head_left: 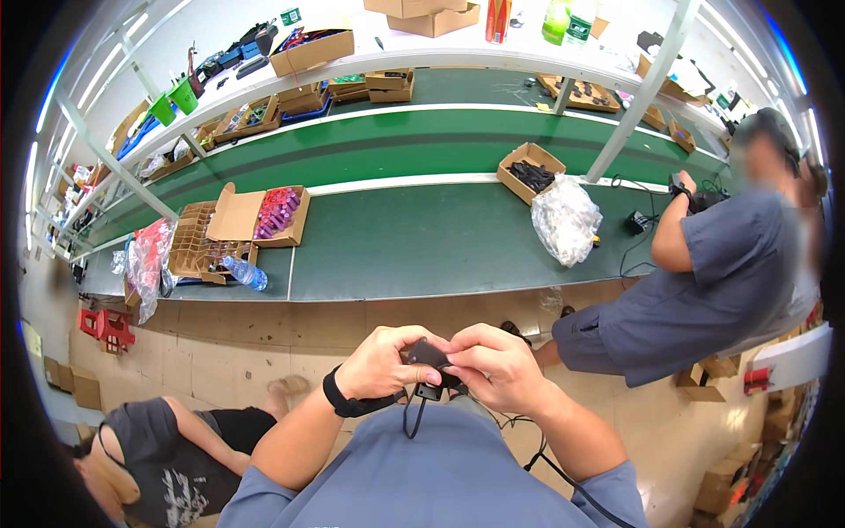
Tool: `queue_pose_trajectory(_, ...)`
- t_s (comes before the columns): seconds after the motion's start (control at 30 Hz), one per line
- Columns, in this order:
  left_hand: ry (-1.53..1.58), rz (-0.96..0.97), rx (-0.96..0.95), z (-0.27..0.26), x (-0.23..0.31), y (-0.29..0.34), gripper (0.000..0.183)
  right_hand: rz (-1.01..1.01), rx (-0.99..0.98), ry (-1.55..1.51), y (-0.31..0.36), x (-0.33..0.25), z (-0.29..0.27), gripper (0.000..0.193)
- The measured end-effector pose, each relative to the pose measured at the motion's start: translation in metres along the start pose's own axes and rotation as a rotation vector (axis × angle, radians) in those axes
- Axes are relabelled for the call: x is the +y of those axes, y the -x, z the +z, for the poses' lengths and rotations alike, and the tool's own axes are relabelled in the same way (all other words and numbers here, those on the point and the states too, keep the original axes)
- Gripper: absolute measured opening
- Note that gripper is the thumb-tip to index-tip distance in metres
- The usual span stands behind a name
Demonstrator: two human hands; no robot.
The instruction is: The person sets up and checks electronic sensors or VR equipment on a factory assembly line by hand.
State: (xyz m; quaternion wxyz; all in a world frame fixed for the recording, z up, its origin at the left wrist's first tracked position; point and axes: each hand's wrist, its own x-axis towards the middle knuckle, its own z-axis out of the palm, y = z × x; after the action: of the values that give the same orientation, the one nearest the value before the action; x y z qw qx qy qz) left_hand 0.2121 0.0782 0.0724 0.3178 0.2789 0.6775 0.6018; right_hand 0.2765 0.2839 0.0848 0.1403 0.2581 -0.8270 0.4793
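Observation:
Close in front of my body, a small dark device [426, 355] with rounded edges is held up between both hands. My left hand [380, 363] is closed round its left side, thumb across the lower part. My right hand [498, 368] pinches at its right edge with thumb and forefinger; what exactly those fingertips grip is hidden. Under the device hangs a black plug [429, 392] with a looped cable. Another black cable [563, 475] runs down past my right forearm. A black band circles my left wrist.
Ahead stands a green workbench [378, 246]. On it are a box of purple items [280, 216], a divided carton [195, 242], a water bottle [245, 273], a box of black parts [531, 172] and a stuffed plastic bag [566, 220]. A co-worker [722, 255] stands right; another person [167, 458] is lower left.

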Motion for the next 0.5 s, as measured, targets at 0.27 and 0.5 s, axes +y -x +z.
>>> queue_pose_trajectory(0.27, 0.420, -0.011, 0.067, -0.016, -0.025, 0.001, 0.020, 0.202, 0.470, -0.721, 0.017, 0.023, -0.001, 0.007)
queue_pose_trajectory(0.5, 0.375, 0.208, 0.202, 0.001, -0.028, -0.012, 0.025, 0.531, 0.097, -0.794, 0.012, 0.021, 0.028, 0.087)
